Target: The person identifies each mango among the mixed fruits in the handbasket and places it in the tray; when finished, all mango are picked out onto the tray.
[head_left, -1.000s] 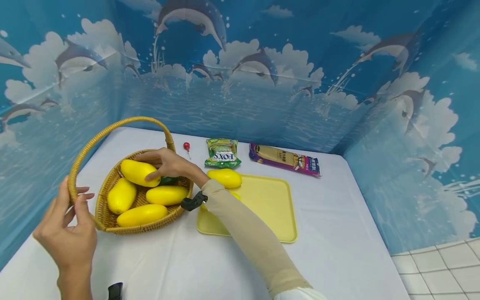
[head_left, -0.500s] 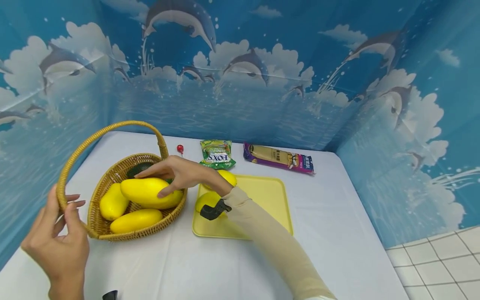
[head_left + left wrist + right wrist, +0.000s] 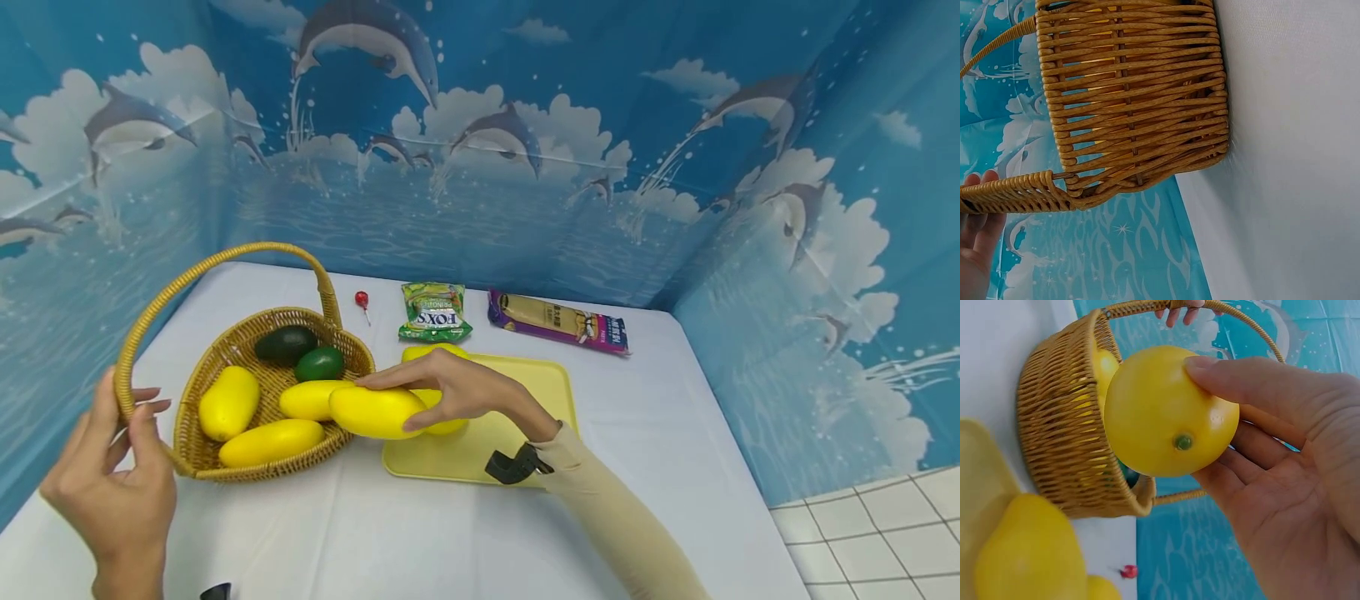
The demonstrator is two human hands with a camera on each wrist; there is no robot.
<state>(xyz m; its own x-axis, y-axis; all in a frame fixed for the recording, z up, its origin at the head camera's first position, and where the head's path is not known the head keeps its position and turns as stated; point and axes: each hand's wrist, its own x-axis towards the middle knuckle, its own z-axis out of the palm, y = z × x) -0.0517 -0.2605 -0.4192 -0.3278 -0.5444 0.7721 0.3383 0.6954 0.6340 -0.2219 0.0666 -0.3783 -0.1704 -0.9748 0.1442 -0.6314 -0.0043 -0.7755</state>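
My right hand (image 3: 465, 387) holds a yellow mango (image 3: 375, 412) between thumb and fingers, over the gap between the wicker basket (image 3: 251, 477) and the yellow tray (image 3: 551, 387). Its green stem end shows in the right wrist view. With thumb and fingertips, my left hand (image 3: 123, 492) grips the left part of the basket's arched handle (image 3: 206, 265). Inside the basket are three more mangoes, one a long mango (image 3: 272, 442) at the front, and two dark green avocado-like fruits (image 3: 285, 344) at the back. Two mangoes lie on the tray, partly hidden behind my right hand.
Along the back of the white-covered table (image 3: 390, 533) lie a red lollipop (image 3: 362, 300), a green FOX'S candy bag (image 3: 435, 312) and a purple pasta pack (image 3: 558, 321). A dolphin-print curtain (image 3: 480, 208) surrounds the back and sides.
My right hand has lifted a mango out of the basket and carried it right toward the tray, uncovering the green fruits. My left hand stays on the handle.
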